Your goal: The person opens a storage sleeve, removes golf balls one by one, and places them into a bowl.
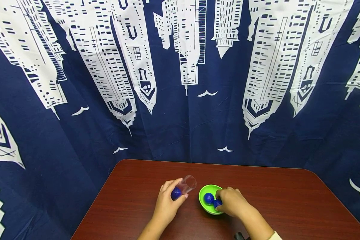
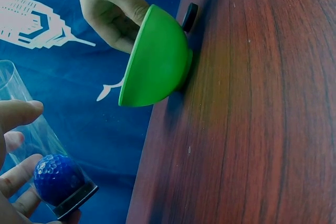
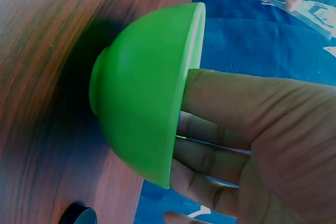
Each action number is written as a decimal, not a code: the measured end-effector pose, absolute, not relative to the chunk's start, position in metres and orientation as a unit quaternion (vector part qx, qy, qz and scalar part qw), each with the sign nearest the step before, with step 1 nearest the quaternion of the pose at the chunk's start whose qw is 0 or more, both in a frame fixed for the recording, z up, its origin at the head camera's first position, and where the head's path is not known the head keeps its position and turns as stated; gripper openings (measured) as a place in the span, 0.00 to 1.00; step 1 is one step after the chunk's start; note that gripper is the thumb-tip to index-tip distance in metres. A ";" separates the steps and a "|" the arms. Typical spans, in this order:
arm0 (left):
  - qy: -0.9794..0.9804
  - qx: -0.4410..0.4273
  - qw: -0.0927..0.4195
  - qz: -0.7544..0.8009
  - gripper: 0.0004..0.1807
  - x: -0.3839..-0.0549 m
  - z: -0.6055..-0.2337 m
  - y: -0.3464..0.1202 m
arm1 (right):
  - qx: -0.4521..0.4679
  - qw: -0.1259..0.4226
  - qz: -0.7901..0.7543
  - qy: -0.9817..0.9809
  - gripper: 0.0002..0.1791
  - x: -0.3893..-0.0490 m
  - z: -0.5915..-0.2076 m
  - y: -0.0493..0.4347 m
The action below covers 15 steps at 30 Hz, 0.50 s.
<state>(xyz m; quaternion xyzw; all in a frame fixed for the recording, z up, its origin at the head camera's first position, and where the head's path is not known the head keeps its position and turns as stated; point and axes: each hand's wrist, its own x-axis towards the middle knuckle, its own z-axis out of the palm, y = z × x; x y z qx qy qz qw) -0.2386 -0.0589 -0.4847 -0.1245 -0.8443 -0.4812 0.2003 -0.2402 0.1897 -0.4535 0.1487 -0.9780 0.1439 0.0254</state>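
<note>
My left hand (image 1: 167, 201) grips a clear tube (image 1: 189, 183), which tilts to the right with its open mouth up. A dimpled blue golf ball (image 2: 58, 179) sits at the tube's bottom, just above a dark base (image 2: 76, 201). Over a bright green bowl (image 1: 204, 190) on the table, my right hand (image 1: 233, 202) reaches in from the right. Its thumb and fingertips close around one blue golf ball (image 1: 217, 203) inside. Another blue golf ball (image 1: 209, 198) lies beside that one. In the right wrist view the bowl's wall (image 3: 139, 95) hides the fingertips.
Both hands work above a reddish-brown wooden table (image 1: 129, 180). A small black round object (image 3: 79, 214) is on the table near the bowl, partly hidden by the right forearm in the head view. A dark blue curtain (image 1: 171, 133) with white buildings hangs behind the table.
</note>
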 end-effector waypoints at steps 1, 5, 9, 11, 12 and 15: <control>-0.845 -0.124 0.200 -0.480 0.29 -0.239 -0.485 -0.059 | 0.152 0.027 0.146 -0.977 0.18 -0.240 -0.454 0.189; -0.847 -0.126 0.195 -0.479 0.29 -0.238 -0.486 -0.057 | 0.159 0.047 0.155 -0.974 0.19 -0.242 -0.455 0.190; -0.847 -0.131 0.187 -0.479 0.30 -0.237 -0.486 -0.056 | 0.166 0.101 0.168 -0.966 0.19 -0.244 -0.456 0.190; -0.846 -0.132 0.186 -0.482 0.30 -0.237 -0.485 -0.056 | 0.170 0.136 0.175 -0.960 0.18 -0.245 -0.456 0.190; -0.845 -0.132 0.187 -0.483 0.30 -0.237 -0.485 -0.057 | 0.173 0.151 0.183 -0.956 0.17 -0.245 -0.456 0.190; -0.843 -0.133 0.193 -0.485 0.30 -0.238 -0.484 -0.058 | 0.176 0.181 0.219 -0.943 0.17 -0.244 -0.457 0.190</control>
